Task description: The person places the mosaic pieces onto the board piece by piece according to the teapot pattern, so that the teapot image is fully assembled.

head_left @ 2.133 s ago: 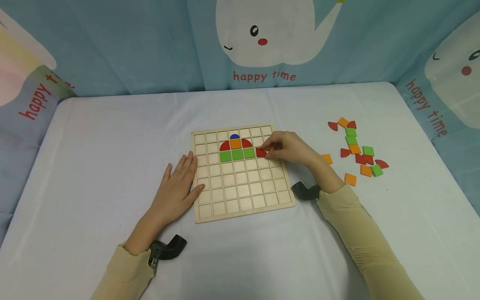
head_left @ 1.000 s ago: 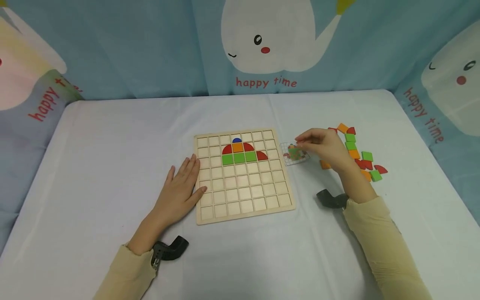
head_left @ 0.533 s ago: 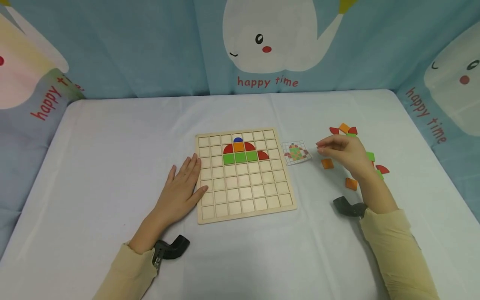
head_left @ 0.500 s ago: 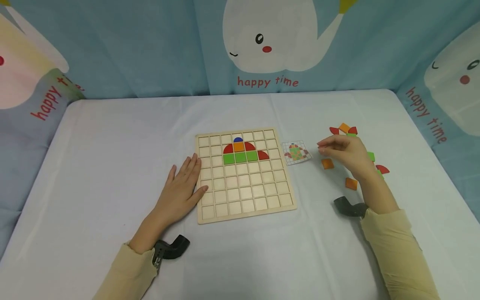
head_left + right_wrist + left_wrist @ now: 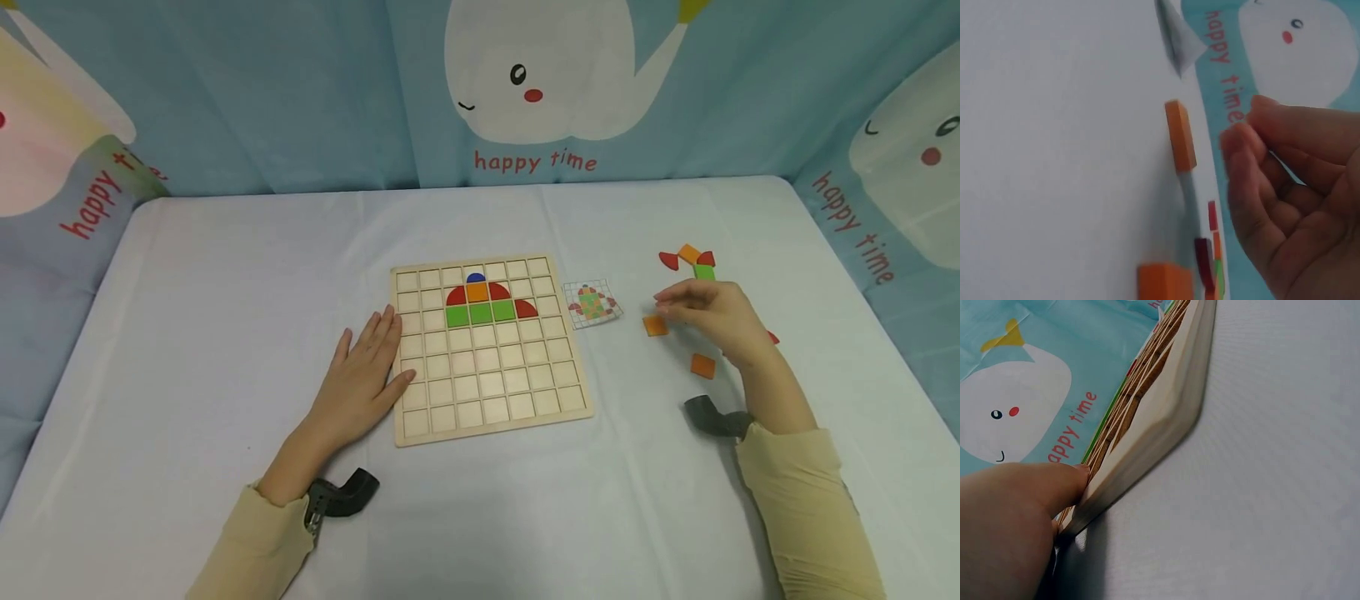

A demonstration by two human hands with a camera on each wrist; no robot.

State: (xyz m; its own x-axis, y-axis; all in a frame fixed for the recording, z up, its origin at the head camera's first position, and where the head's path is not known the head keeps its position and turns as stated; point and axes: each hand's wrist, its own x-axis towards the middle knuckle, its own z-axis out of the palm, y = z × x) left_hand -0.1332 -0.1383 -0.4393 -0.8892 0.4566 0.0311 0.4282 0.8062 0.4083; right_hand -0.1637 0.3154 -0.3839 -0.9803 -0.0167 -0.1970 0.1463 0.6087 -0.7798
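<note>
My left hand (image 5: 356, 379) lies with straight fingers along the left edge of the wooden grid board (image 5: 491, 421), its thumb over the rim. In the left wrist view the thumb (image 5: 1054, 484) touches the board's edge. On the board sit a blue half-round piece (image 5: 476, 277), an orange square (image 5: 477, 292), a row of green squares (image 5: 481, 314) and red quarter-round pieces, one (image 5: 527, 309) at the row's right end. My right hand (image 5: 712, 317) hovers over the loose pieces, fingers loosely bent, near an orange square (image 5: 656, 326). Nothing shows between its fingertips in the right wrist view.
A small pattern card (image 5: 592, 303) lies just right of the board. Loose pieces around the right hand include another orange square (image 5: 702, 366), a red quarter-round (image 5: 669, 261) and a green square (image 5: 704, 272). The hand hides others. A printed curtain (image 5: 300, 100) stands behind the table.
My right hand has let go of the red quarter-round piece on the board and moved right, past the card, to the loose pieces. My left hand has stayed on the board's edge.
</note>
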